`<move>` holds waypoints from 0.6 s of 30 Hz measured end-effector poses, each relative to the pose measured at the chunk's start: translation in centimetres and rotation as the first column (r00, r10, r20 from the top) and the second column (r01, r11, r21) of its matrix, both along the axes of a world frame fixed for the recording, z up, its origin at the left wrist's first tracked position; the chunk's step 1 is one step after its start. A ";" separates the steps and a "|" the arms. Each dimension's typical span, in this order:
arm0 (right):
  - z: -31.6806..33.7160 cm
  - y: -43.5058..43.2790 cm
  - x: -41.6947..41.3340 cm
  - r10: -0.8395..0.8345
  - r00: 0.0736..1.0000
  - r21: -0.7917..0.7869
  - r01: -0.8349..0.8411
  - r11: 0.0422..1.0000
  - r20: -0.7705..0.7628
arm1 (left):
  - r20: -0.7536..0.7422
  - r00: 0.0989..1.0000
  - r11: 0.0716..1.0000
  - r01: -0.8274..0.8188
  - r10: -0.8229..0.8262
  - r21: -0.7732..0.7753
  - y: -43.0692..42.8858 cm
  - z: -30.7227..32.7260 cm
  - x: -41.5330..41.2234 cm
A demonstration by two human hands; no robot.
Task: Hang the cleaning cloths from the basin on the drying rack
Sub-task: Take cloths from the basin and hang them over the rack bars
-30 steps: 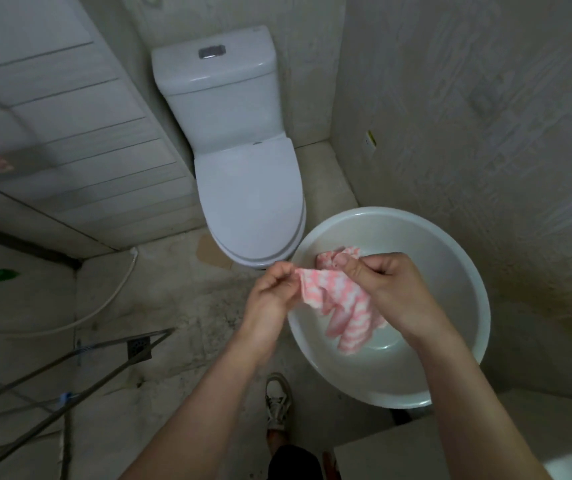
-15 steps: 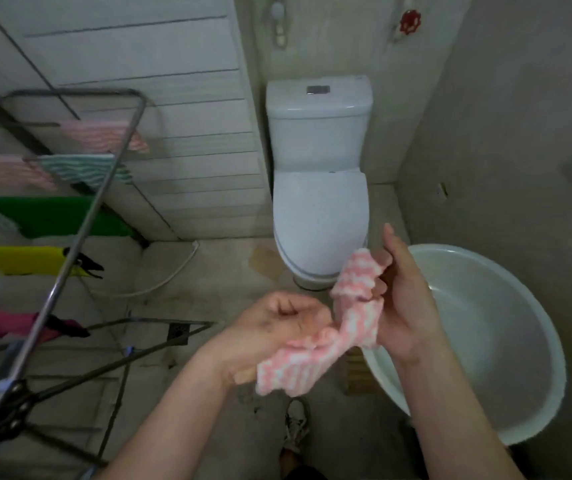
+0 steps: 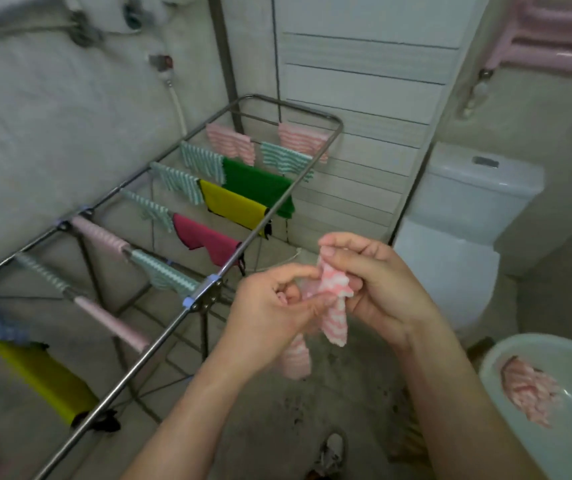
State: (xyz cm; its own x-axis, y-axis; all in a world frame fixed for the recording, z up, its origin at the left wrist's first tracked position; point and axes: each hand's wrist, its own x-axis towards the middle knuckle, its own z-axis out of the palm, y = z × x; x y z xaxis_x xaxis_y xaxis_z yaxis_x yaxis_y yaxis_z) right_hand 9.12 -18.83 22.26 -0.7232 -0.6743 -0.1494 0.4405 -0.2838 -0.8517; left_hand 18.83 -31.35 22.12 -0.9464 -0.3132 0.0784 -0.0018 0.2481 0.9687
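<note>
Our left hand (image 3: pixel 270 306) and right hand (image 3: pixel 378 282) pinch a pink striped cloth (image 3: pixel 334 306) together beside the drying rack (image 3: pixel 160 344).

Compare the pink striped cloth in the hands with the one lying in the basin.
The held cloth is up in the air, pinched by the left hand and right hand; the basin cloth lies in the basin, touched by nothing. The held cloth hangs in long folds with its ends dangling below the hands; the basin cloth is bunched in a crumpled heap. Both are pink-and-white striped.
</note>
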 end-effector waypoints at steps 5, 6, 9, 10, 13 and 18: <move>0.8 -5.5 2.5 0.041 0.999 0.061 -0.040 0.997 -0.009 | -0.025 0.994 0.994 -0.108 0.108 0.023 -4.8 0.6 3.3; 0.6 -6.1 2.8 0.060 0.996 0.098 -0.053 0.994 -0.062 | -0.024 0.991 0.992 -0.129 0.129 -0.001 -5.6 0.7 3.7; 0.9 -7.6 3.6 0.285 0.919 0.133 -0.257 0.957 -0.272 | -0.039 0.980 0.954 -0.199 0.195 -0.226 -7.5 1.6 5.4; 1.3 -8.2 3.7 0.384 0.859 0.153 -0.352 0.923 -0.340 | -0.041 0.978 0.946 -0.207 0.204 -0.248 -8.0 2.0 5.9; 2.3 -11.3 4.4 0.560 0.694 0.283 -0.484 0.828 -0.452 | -0.053 0.964 0.941 -0.266 0.261 -0.207 -10.2 2.9 7.8; 2.3 -15.5 4.8 0.713 0.482 0.451 -0.556 0.698 -0.509 | -0.070 0.899 0.874 -0.437 0.433 -0.210 -13.4 4.0 10.2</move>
